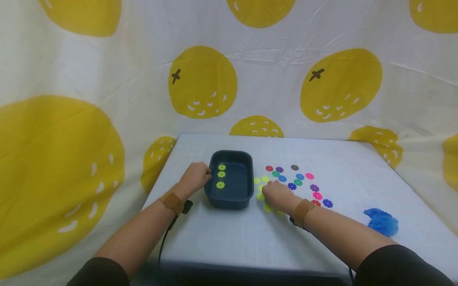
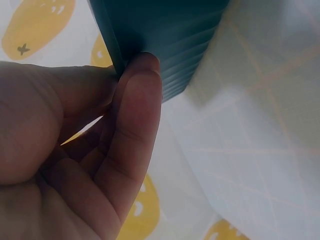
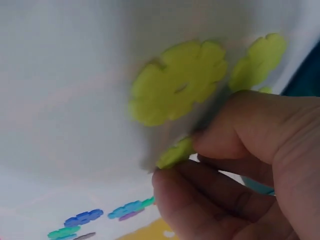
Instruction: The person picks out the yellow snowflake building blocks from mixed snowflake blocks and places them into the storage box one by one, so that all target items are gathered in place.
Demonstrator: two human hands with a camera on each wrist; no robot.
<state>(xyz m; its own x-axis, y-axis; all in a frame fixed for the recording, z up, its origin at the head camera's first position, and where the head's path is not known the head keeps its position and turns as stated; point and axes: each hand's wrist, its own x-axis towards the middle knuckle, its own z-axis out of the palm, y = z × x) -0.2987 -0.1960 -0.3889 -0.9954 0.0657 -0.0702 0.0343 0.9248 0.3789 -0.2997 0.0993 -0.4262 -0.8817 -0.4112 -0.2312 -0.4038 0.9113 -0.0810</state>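
My left hand point(image 1: 195, 176) grips the left rim of a dark blue-green rectangular tub point(image 1: 230, 203), thumb on one side and fingers on the outer wall. Inside the tub, three yellow-green flower-shaped discs point(image 1: 220, 185) form a column along the left side. To the right of the tub, my right hand point(image 1: 278, 195) is low over the table among more yellow-green discs. Its thumb and fingertips pinch one yellow-green flower-shaped disc point(image 3: 176, 154), tilted on edge in the right wrist view. A larger-looking yellow-green disc point(image 3: 180, 85) lies flat close beside it.
Beyond the right hand lie several flower-shaped discs in red, purple, green, blue, grey and pink point(image 1: 309, 176). A crumpled blue bag-like piece point(image 1: 383, 222) rests on the white-covered table point(image 1: 214, 242) at right. A curtain with yellow fruit prints point(image 1: 264, 87) hangs behind.
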